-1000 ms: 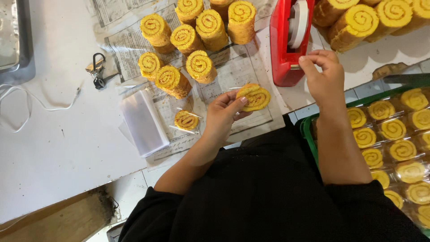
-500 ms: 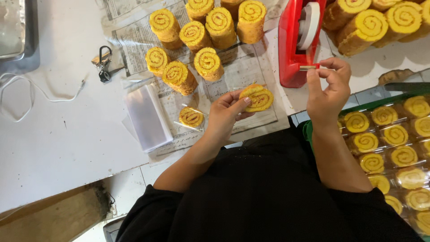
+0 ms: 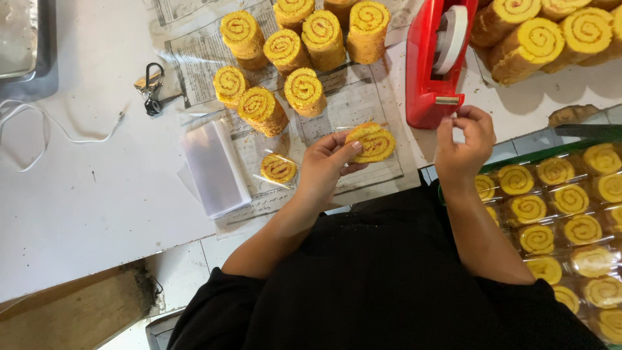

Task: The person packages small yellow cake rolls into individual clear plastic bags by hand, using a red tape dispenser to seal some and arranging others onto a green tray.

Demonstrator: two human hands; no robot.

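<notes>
White table (image 3: 84, 201) | left hand (image 3: 327, 170) grips roll slice (image 3: 370, 142) | right hand (image 3: 463, 144) pinches tape.

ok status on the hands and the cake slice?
Left hand holds a wrapped cake slice above the table. Right hand pinched at the red tape dispenser. Nothing between them; another wrapped slice lies nearby.

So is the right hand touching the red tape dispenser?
Apart. The head view shows a strip of white table between the right hand and the red tape dispenser.

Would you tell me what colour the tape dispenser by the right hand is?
The tape dispenser is bright red, holding a white roll; the head view shows it best.
</notes>
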